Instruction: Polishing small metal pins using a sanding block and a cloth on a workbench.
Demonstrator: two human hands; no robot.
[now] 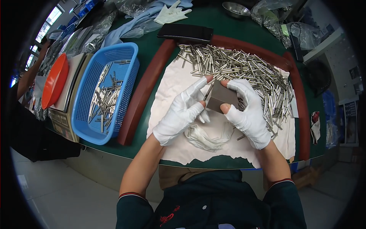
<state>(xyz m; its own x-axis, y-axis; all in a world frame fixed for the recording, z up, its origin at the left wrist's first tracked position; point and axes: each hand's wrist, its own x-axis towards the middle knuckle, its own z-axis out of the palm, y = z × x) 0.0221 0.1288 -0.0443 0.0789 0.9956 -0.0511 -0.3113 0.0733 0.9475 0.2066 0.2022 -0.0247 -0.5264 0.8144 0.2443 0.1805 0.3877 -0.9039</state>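
Both my hands wear white gloves with the fingertips cut off. My right hand (248, 110) grips a grey rectangular block (222, 97) above a white cloth (171, 87). My left hand (183, 112) pinches a thin metal rod (208, 92) against the block's left edge. Just beyond the hands, a large heap of short shiny metal rods (244, 70) lies on the cloth. A crumpled white glove or rag (207, 135) rests on the cloth under my hands.
A blue plastic basket (85, 110) holding several metal rods stands to the left. Beside it an orange bowl (55, 80) sits on a scale. A brown raised rim (143, 91) borders the cloth. A black phone (185, 32), a steel bowl (235, 8) and plastic bags lie at the back.
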